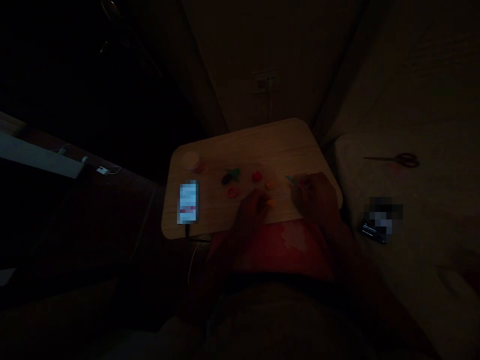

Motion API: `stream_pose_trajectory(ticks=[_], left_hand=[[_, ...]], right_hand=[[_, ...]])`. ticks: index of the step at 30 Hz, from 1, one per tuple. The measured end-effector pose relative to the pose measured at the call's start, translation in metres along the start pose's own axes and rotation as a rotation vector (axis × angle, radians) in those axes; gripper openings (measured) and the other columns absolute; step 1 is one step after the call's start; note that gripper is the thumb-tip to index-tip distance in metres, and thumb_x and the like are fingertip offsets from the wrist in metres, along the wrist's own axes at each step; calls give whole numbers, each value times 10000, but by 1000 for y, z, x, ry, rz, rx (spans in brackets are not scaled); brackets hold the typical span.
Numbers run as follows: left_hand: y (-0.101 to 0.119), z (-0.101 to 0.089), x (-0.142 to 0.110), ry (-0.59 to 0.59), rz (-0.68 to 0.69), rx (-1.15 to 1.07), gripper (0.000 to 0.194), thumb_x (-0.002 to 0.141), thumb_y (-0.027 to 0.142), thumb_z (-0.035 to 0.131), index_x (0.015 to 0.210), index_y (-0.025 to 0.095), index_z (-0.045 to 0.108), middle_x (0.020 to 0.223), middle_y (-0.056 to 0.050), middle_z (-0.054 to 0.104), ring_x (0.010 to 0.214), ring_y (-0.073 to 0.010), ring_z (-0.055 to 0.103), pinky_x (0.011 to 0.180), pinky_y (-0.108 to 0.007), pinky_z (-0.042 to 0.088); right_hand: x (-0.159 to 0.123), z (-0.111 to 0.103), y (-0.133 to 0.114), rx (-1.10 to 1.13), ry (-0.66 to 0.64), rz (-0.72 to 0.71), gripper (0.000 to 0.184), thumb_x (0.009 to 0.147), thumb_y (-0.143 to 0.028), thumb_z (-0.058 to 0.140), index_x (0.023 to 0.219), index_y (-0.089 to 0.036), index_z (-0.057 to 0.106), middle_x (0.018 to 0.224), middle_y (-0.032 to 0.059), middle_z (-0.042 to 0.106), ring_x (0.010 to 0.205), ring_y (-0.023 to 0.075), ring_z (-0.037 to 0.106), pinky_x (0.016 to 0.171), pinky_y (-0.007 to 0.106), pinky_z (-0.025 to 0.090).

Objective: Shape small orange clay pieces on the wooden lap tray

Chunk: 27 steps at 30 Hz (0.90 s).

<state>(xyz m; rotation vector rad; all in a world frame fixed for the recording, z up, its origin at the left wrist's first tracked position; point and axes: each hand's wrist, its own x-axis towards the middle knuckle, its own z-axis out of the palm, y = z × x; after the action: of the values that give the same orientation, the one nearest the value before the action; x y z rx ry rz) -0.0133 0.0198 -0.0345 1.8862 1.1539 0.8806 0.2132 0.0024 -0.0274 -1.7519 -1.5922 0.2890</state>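
The scene is very dark. My left hand [252, 207] rests at the near side of a small wooden table, its fingers closed against a small orange lump [270, 203]. To its right, my right hand [313, 195] is closed on a thin teal stick-like tool [290, 180], whose tip points up and left. Between and beyond the hands lie another orange lump [270, 184] and a red piece [257, 176]. Farther left are a red-orange ring [232, 192], a green piece [234, 174] and a dark lump [226, 179]. Shadow hides most finger detail.
On the tabletop [255, 140] stand a pale round-lidded tub [191, 161] and a lit phone [188, 201] with a cable. Scissors [397, 159] and a dark shiny object [374, 231] lie on the pale surface at right. A wall socket [266, 83] is behind.
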Motion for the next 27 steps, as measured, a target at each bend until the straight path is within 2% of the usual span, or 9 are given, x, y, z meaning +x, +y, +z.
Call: stream_pose_trajectory(ticks=[1,2,5,7,10,14,18,23,27], left_hand=[[3,1,0,21,-21,-65,128,949,272,744,1020,199,666,969,-32,732,890,-179,677,824,-306,550],[6,1,0,46,-24,-120,161,928,285,767,1015,200,661,948,-26,729,861,-168,671,793,-290,539],[17,0,0,104,34,-215,220,880,304,810,1000,201,656,932,-16,708,818,-143,628,761,-271,507],[25,-4,0,84,55,-257,208,891,319,800,980,202,653,928,-14,686,803,-135,599,746,-266,490],[35,-12,-1,-28,-17,-333,234,932,389,772,990,200,648,932,-18,667,814,-140,600,760,-277,504],[38,-21,-6,-181,-142,-338,288,908,422,806,981,198,641,905,-10,655,829,-145,603,769,-282,500],[34,-24,-11,-222,-185,-382,372,846,420,864,1012,208,607,908,0,655,808,-136,587,744,-270,490],[38,-22,-13,-256,-229,-417,281,961,460,713,1076,208,667,1029,-35,729,947,-189,669,854,-311,524],[40,-18,-12,-280,-222,-345,274,1015,475,647,1044,204,676,970,-24,747,921,-193,683,836,-305,522]], right_hand=[[-4,0,-3,106,2,-25,202,971,-364,650,989,-172,707,999,148,725,911,291,677,816,413,534],[-7,-1,-6,214,-53,-38,233,965,-410,680,982,-182,718,967,125,740,873,273,690,785,393,541],[-17,0,-21,471,-353,-78,286,952,-488,729,965,-203,759,921,82,785,747,214,704,667,325,537],[-19,0,-28,543,-395,-99,284,967,-491,725,948,-211,773,899,64,789,733,194,700,657,302,528],[-18,-2,-32,576,-421,-143,305,998,-487,688,902,-209,768,851,50,768,725,179,683,648,283,508],[-18,-5,-30,507,-545,-187,299,995,-456,684,876,-185,728,783,31,714,662,161,626,597,271,451],[-18,-7,-32,524,-680,-221,363,1056,-439,580,827,-186,703,749,24,706,665,160,621,613,273,441],[-20,-2,-33,567,-532,-217,425,1078,-463,524,804,-201,716,744,27,728,670,164,643,673,288,473],[-30,8,-34,555,-414,-172,445,1068,-490,520,793,-209,728,717,37,725,650,183,635,653,309,472]])
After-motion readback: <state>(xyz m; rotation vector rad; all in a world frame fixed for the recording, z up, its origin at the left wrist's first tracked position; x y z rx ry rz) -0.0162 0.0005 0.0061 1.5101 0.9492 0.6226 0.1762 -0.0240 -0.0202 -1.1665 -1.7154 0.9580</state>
